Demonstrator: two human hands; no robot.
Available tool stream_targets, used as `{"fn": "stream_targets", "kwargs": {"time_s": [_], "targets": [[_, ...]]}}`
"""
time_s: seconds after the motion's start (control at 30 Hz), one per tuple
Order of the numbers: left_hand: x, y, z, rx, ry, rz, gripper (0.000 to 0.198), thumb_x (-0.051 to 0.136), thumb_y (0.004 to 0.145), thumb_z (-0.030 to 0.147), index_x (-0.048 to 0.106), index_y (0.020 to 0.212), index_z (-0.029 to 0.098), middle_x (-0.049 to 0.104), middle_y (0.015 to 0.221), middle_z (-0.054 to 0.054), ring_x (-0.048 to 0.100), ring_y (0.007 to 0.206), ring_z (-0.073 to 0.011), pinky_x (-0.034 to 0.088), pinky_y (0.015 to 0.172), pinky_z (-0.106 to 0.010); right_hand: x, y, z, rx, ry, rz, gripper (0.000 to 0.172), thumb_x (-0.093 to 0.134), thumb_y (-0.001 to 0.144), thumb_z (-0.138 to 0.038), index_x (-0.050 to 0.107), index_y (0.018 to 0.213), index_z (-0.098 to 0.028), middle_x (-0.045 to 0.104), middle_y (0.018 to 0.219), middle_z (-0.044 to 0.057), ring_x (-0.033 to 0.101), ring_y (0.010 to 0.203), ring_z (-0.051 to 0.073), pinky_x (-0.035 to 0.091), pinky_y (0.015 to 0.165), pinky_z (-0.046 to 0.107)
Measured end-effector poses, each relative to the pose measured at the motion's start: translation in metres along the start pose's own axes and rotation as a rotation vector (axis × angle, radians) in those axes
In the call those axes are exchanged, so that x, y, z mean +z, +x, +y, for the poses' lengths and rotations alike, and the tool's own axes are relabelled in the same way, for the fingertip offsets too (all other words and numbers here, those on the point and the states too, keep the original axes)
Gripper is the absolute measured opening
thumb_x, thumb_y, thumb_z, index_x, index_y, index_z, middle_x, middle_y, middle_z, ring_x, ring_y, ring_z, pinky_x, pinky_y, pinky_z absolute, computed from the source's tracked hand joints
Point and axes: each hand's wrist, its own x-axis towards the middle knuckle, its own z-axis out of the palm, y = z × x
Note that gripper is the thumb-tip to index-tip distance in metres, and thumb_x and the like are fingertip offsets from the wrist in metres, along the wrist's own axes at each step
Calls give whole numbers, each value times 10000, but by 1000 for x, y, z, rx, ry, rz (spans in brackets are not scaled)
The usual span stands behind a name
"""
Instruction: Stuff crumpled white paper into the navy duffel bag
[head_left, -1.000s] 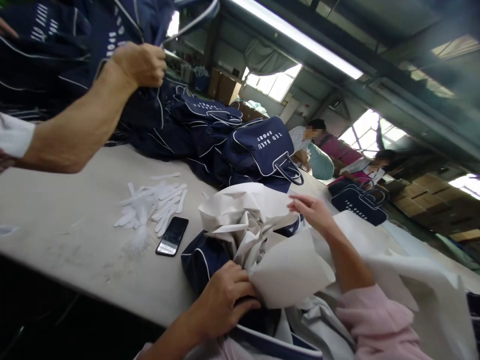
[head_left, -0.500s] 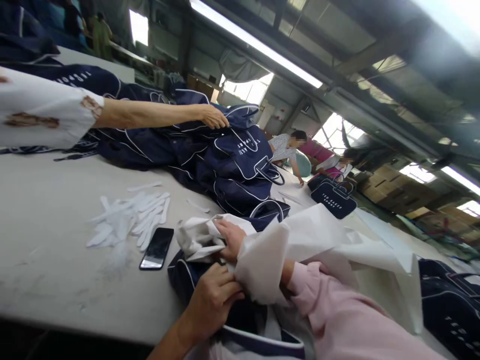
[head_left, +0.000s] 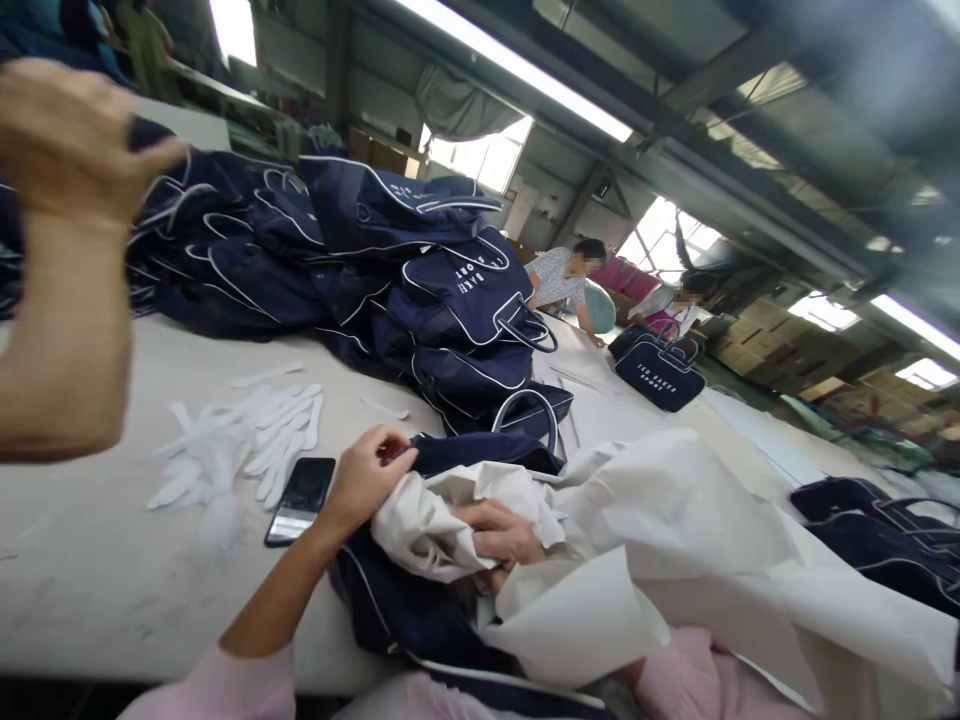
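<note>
A navy bag [head_left: 420, 610] with white piping lies open at the table's front edge, its mouth towards me. My left hand [head_left: 371, 470] pinches the far left edge of its opening. Crumpled white paper [head_left: 427, 535] fills part of the mouth, and my right hand [head_left: 504, 535] is closed on it with the fingers pressed into its folds. The same sheet trails over my right forearm and off to the right. Part of the bag's front is hidden by the paper and my sleeves.
A phone [head_left: 301, 500] and a heap of white strips [head_left: 247, 440] lie left of the bag. Navy bags [head_left: 465, 290] are piled behind; others stand right [head_left: 660, 372]. A co-worker's arm [head_left: 67, 260] reaches in at left. Two people [head_left: 559, 275] are across the table.
My left hand has moved up from the near side of the opening to its far left edge. My right hand has shifted nearer with the paper. The co-worker's arm has drawn back left from the pile.
</note>
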Motion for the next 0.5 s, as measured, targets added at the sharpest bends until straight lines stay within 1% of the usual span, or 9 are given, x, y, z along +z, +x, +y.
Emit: {"fn": "stream_targets", "kwargs": {"time_s": [0.03,0.07,0.1,0.13,0.17,0.23,0.33,0.43,0.5], "targets": [[7,14,-3,136,138,-187,119,636,814,274,617,898,191,649,875,-7,614,780,-144,501,715,-234,2,-1,4,-1,15,20,313,549,926,-392,696,1202,-399,656,1271,-13,613,1120,241,519,977,369],[15,26,-6,248,251,-330,149,660,784,247,610,915,196,638,909,-16,615,800,-156,503,712,-244,4,-3,8,8,25,48,300,543,933,-395,714,1179,-378,663,1264,1,613,1127,242,517,983,372],[22,34,-7,323,342,-413,191,684,748,217,606,920,198,623,918,-26,609,802,-173,499,696,-259,7,-5,12,22,26,65,287,546,934,-403,729,1152,-359,669,1256,12,613,1131,243,517,986,374],[30,39,-8,361,413,-436,224,694,722,185,602,926,194,609,913,-42,600,798,-195,490,683,-283,9,-6,16,23,26,96,276,563,926,-419,743,1120,-341,677,1241,23,618,1122,245,523,976,377],[37,42,-7,379,473,-418,218,675,728,153,600,932,181,599,907,-66,590,805,-223,482,691,-316,11,-6,19,0,26,123,276,582,915,-436,749,1104,-324,682,1231,33,624,1109,246,530,960,380],[48,43,-7,437,603,-361,144,540,819,94,597,943,143,595,923,-134,575,864,-277,466,757,-400,15,-4,25,-89,26,163,305,595,907,-450,739,1129,-299,679,1236,49,626,1098,246,531,947,389],[59,42,-9,556,717,-287,292,318,916,55,600,927,133,615,969,-185,566,923,-293,440,814,-444,18,5,27,-165,29,141,350,551,934,-430,704,1207,-273,653,1277,64,609,1125,246,505,987,398],[60,46,-18,678,754,-208,310,308,945,87,603,997,168,633,1076,-166,578,948,-263,430,804,-405,18,12,20,-107,24,111,366,559,928,-423,694,1226,-259,636,1300,79,592,1155,259,485,1029,404],[57,49,-27,739,762,-136,285,341,955,134,607,1043,183,651,1064,-146,597,911,-241,424,759,-378,17,13,13,-41,8,92,342,569,922,-407,703,1209,-276,633,1307,69,582,1177,264,476,1047,412]]}}
